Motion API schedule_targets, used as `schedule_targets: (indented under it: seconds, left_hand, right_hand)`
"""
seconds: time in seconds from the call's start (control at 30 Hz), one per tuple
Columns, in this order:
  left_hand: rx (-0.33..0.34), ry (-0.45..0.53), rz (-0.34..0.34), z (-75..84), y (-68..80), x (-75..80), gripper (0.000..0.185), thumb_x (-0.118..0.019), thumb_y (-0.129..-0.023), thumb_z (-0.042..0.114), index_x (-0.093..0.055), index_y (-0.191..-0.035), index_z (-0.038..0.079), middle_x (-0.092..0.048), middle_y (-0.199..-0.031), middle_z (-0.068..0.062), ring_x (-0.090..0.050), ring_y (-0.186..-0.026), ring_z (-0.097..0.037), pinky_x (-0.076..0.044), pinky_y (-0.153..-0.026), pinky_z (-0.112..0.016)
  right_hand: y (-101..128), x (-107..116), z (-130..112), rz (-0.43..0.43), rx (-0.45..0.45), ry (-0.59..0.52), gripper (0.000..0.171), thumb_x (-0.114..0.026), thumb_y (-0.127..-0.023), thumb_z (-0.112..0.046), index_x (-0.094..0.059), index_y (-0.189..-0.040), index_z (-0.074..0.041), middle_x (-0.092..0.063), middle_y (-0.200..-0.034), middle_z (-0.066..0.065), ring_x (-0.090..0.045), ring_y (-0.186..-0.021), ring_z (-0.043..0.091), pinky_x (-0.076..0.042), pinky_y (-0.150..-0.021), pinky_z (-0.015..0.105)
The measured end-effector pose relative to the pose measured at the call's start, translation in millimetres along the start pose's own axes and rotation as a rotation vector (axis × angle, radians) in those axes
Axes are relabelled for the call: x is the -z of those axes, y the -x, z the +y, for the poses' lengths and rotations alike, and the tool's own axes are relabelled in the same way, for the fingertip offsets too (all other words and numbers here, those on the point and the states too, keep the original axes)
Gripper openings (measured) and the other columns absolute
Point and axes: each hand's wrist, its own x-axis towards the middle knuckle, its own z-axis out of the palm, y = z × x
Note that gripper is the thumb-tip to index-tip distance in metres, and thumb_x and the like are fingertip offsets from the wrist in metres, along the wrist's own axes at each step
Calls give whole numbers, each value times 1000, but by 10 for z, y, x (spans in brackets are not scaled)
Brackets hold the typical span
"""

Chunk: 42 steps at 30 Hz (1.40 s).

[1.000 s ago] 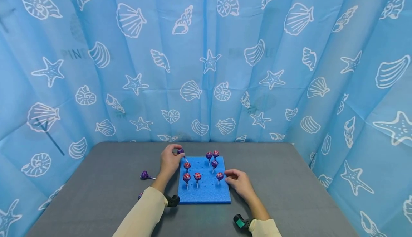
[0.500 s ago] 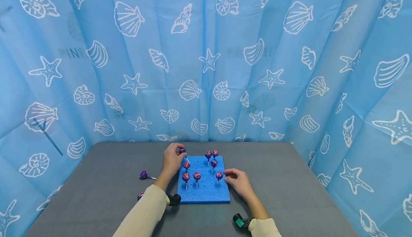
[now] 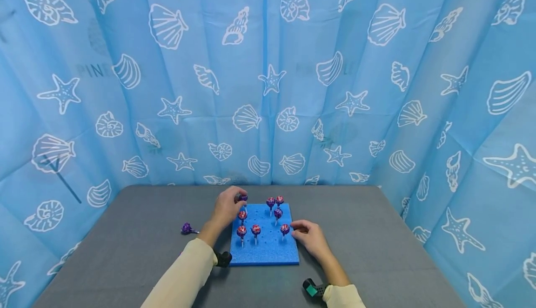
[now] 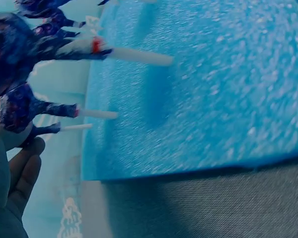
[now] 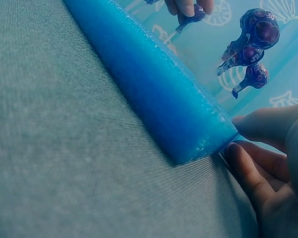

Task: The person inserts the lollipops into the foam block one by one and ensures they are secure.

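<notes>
At the centre of the head view, a person's left hand (image 3: 226, 207) pinches the wrapped head of a purple lollipop (image 3: 243, 198) between curled fingertips, holding it over the far left corner of a blue foam board (image 3: 268, 252) that lies flat on a grey table (image 3: 377, 233). Six more lollipops (image 3: 256, 229) stand upright with their sticks pushed into the board, three across its middle and three toward its far edge. The right hand (image 3: 309, 237) rests at the board's right edge, fingers loosely curled and fingertips touching the foam, holding nothing. A loose lollipop (image 3: 186, 228) lies on the table left of the board. A blue curtain (image 3: 268, 75) printed with shells and starfish fills the upper frame.
</notes>
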Motion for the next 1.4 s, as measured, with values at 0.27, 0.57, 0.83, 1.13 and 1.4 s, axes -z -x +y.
schedule_targets:
  seconds: [0.27, 0.57, 0.83, 1.13, 1.4]
  left_hand:
    - [-19, 20, -79, 6, -17, 82, 18, -74, -87, 7, -70, -103, 14, -67, -103, -1, -65, -93, -20, -53, -82, -40]
    - [-22, 3, -119, -18, -40, 68, 23, -78, -83, 12, -70, -104, 15, -68, -99, 2, -62, -96, -19, -50, -84, -41]
    - [1, 7, -167, 32, -45, 54, 25, -79, -83, 14, -70, -106, 15, -67, -99, 3, -60, -98, -23, -48, -84, -45]
    - [25, 82, -167, 19, 0, 49, 33, -75, -86, 11, -67, -118, 16, -67, -110, 1, -61, -103, -21, -50, -86, -44]
    - [12, 126, -148, 9, 32, 94, 28, -69, -91, 8, -67, -118, 14, -65, -117, -3, -61, -103, -22, -51, -84, -44]
  right_hand:
    - [-12, 3, 7, -1, 2, 4, 16, -69, -88, -1, -71, -103, -5, -68, -98, 4, -61, -87, 18, -52, -77, 30]
    - [-12, 5, 15, -5, 16, 21, 17, -68, -88, -1, -71, -104, -6, -68, -99, 4, -61, -87, 18, -52, -78, 31]
    - [-16, 7, 12, -7, 9, 4, 16, -69, -88, -1, -71, -104, -5, -68, -99, 5, -61, -88, 19, -51, -77, 29]
    - [-17, 1, 4, -9, 11, -6, 17, -69, -88, 0, -71, -104, -4, -68, -99, 5, -61, -87, 19, -51, -77, 30]
    - [3, -4, 1, 9, 13, 7, 17, -69, -88, 0, -71, -104, -5, -68, -98, 4, -60, -86, 18, -52, -77, 29]
